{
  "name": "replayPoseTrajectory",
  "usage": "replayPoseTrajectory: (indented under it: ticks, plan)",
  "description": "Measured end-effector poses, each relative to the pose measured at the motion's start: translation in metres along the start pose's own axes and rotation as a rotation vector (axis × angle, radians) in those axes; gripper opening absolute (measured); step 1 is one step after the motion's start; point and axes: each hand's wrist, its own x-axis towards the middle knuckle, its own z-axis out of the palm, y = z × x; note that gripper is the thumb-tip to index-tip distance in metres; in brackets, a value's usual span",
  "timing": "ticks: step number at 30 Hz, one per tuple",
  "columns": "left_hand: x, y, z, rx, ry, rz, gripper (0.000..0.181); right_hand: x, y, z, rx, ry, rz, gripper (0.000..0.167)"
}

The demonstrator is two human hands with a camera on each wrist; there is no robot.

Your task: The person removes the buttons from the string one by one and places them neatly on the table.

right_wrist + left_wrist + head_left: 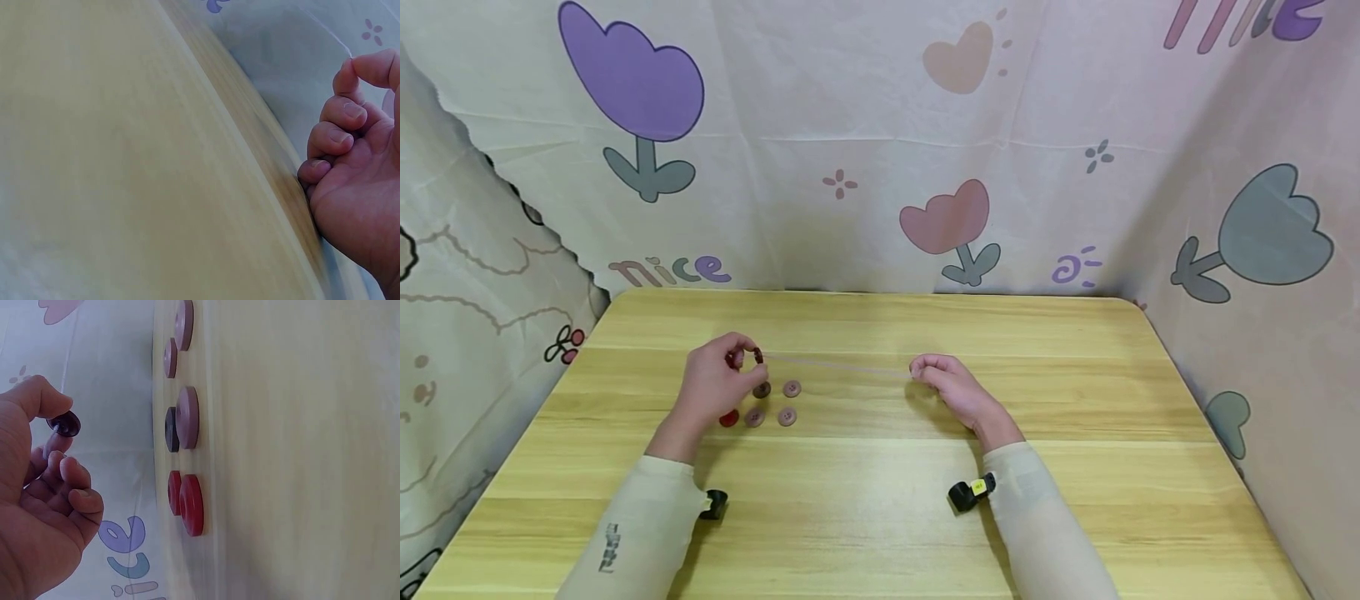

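My left hand (pixel 718 375) pinches a dark brown button (pixel 65 424) between thumb and index finger, above the table's left half. From that button a thin white string (pixel 842 365) stretches almost level across to the right. Its other end is pinched by the thumb and index fingertips of my right hand (pixel 359 150), whose remaining fingers are curled. Under and beside the left hand lie several buttons: a red button (pixel 192 505), a second red button (pixel 174 492), a dark button (pixel 172 429) and mauve ones, such as this mauve button (pixel 787 416).
The wooden table (pixel 880 508) reaches back to a printed cloth (pixel 820 100) hanging behind it, with more cloth at both sides. A small black camera (pixel 962 497) is strapped at the right wrist, and another black camera (pixel 715 504) at the left.
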Motion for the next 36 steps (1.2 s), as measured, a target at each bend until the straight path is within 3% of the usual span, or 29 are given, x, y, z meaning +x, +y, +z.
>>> replayPoseTrajectory:
  ticks: [15, 24, 36]
  plan:
    - [-0.005, -0.012, -0.010, -0.030, -0.005, -0.065, 0.022, 0.000, 0.000, 0.000, 0.005, 0.000, -0.003, 0.026]
    - [-0.008, -0.019, -0.012, -0.003, 0.004, -0.061, 0.021, -0.001, -0.001, 0.001, 0.011, 0.001, 0.001, 0.025]
    - [-0.014, -0.025, -0.014, -0.063, 0.029, -0.070, 0.017, -0.001, -0.001, 0.000, 0.019, -0.003, 0.001, 0.026]
